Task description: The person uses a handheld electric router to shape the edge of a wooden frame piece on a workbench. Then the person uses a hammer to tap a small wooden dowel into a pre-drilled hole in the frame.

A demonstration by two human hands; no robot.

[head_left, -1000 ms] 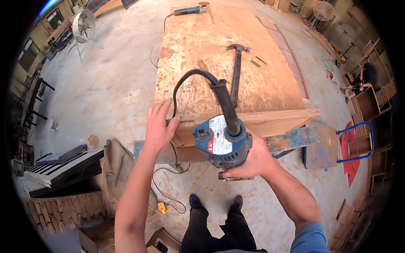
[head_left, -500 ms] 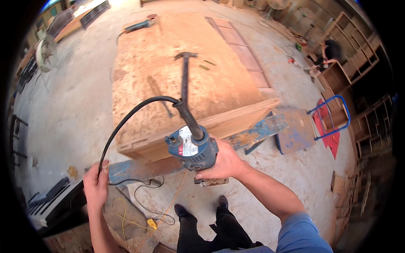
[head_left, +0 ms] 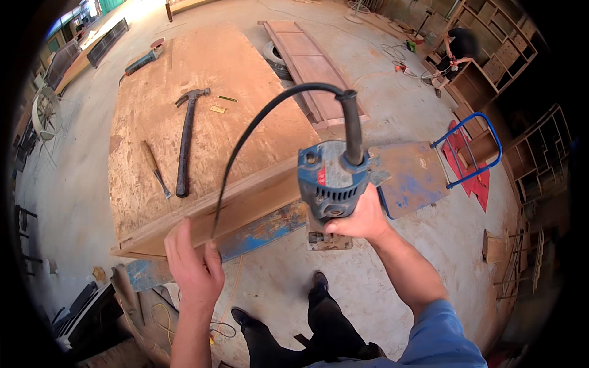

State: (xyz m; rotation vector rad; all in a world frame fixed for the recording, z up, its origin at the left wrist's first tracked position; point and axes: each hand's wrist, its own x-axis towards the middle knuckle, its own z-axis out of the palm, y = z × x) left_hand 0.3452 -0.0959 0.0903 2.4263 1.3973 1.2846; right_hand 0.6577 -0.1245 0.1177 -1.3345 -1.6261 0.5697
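Observation:
My right hand (head_left: 370,216) is wrapped round a blue trim router (head_left: 328,184), held upright just in front of the workbench's near edge. Its metal base (head_left: 330,240) shows below my fingers. From the router's top a black power cord (head_left: 248,126) arches left and down to my left hand (head_left: 197,273). That hand's thumb and fingers are apart, the cord passing by the thumb tip and then hidden behind the hand. A wooden board (head_left: 264,195) runs along the bench's near edge. On the plywood top (head_left: 245,61) lie a claw hammer (head_left: 186,138) and a chisel (head_left: 156,167).
An angle grinder (head_left: 142,61) and a small brass-coloured plate (head_left: 218,109) lie on the bench. Beyond it lean a panelled wooden door (head_left: 310,58) and a tyre (head_left: 276,56). At right stands a platform cart (head_left: 408,178); farther off, another person (head_left: 461,49) bends near wooden frames.
The router and my right hand have moved right. My left hand has moved right and its fingers have loosened from the cord. The view has shifted, uncovering the hammer and chisel.

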